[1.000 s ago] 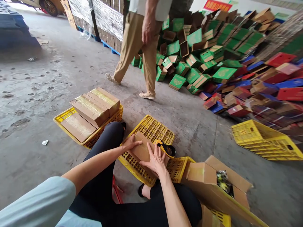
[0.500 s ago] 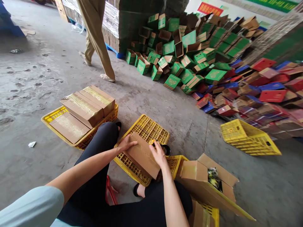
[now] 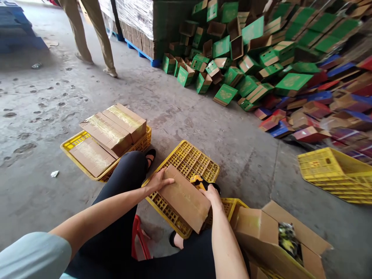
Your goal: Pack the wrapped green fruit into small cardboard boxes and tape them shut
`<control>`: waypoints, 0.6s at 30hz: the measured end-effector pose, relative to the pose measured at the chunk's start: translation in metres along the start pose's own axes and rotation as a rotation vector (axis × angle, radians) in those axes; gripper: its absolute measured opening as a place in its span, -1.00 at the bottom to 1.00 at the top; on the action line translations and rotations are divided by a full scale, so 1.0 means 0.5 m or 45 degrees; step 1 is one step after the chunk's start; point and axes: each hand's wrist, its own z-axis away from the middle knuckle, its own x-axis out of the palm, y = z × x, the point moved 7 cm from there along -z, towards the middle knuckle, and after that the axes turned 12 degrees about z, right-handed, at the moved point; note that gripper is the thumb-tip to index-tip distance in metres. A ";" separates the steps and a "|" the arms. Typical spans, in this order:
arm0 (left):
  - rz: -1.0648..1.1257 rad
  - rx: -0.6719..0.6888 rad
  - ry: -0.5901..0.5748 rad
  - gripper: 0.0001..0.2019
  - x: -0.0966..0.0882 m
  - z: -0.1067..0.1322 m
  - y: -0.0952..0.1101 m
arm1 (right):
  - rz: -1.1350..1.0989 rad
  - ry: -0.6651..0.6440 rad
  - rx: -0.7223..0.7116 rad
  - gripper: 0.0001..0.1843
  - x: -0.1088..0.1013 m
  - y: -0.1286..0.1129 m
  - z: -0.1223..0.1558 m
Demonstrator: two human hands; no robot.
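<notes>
A closed cardboard box (image 3: 186,198) lies on an upturned yellow crate (image 3: 202,161) between my knees. My left hand (image 3: 157,182) grips the box's far left end, thumb on top and fingers down its side. At the opposite end, my right hand (image 3: 213,194) is closed around a yellow-and-black tape dispenser (image 3: 198,180), held just beyond the box's right edge. Part of the dispenser is hidden by the fingers. The box top is flat, with a seam along it.
On my left, a yellow crate (image 3: 67,146) holds several taped boxes (image 3: 109,126). An open carton (image 3: 258,224) with dark and yellow contents stands at right, near another yellow crate (image 3: 322,164). Green boxes (image 3: 225,94) are heaped ahead. A person's legs (image 3: 101,38) are at upper left.
My right hand has drawn back toward the box's right end, its fingers now closed on the tape dispenser. The view has swung left, and the walking person is farther off.
</notes>
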 end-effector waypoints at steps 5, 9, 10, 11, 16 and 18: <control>-0.115 -0.058 0.018 -0.18 -0.003 -0.001 0.001 | 0.292 -0.102 0.013 -0.59 -0.012 -0.049 0.016; -0.151 -0.074 0.019 -0.18 -0.001 -0.003 0.000 | 0.361 -0.007 -0.055 -0.48 -0.091 -0.093 0.043; -0.150 -0.079 0.025 -0.19 -0.001 -0.003 0.000 | 0.349 0.024 -0.094 -0.47 -0.116 -0.104 0.056; -0.143 -0.085 0.027 -0.19 -0.001 -0.003 0.000 | 0.319 0.048 -0.141 -0.46 -0.138 -0.115 0.071; -0.088 -0.090 0.005 -0.24 -0.002 0.000 0.003 | -0.485 -0.300 -0.359 -0.29 -0.137 -0.179 0.177; -0.088 -0.075 0.003 -0.26 -0.004 -0.002 0.005 | -0.610 -0.442 -0.403 -0.27 -0.102 -0.205 0.210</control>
